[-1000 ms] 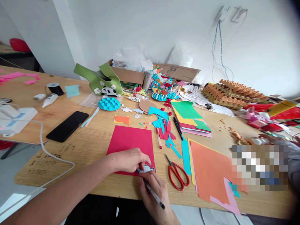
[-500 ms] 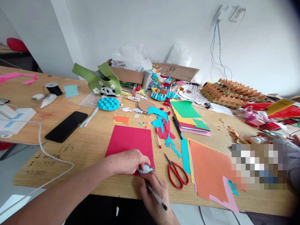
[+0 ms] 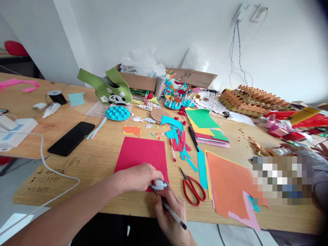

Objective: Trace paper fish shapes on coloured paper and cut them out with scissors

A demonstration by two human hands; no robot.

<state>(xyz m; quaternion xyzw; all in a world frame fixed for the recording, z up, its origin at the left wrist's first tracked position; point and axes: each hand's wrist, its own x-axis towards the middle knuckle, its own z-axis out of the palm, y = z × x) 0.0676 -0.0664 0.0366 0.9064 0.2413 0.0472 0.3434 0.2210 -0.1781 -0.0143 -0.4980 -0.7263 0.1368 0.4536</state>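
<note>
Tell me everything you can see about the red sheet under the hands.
The red sheet looks like plain, matte paper, four-sided, lying flat on the wooden table. A small pale cutout overlaps its near right corner. The left hand covers part of its near side; the right hand is by that corner, contact unclear.

A wooden table (image 3: 99, 153) with visible grain carries a red sheet of paper (image 3: 142, 150) close to its near edge. From that sheet, red-handled scissors (image 3: 191, 191) lie at four o'clock, a phone (image 3: 71, 138) at ten and a blue disc (image 3: 118, 113) at eleven. An orange scrap (image 3: 132, 131) sits at twelve, a brown disc (image 3: 156, 116) at one, and a stack of coloured paper (image 3: 202, 119) at two, with blue and red offcuts (image 3: 181, 140) on the near side of the stack.
</note>
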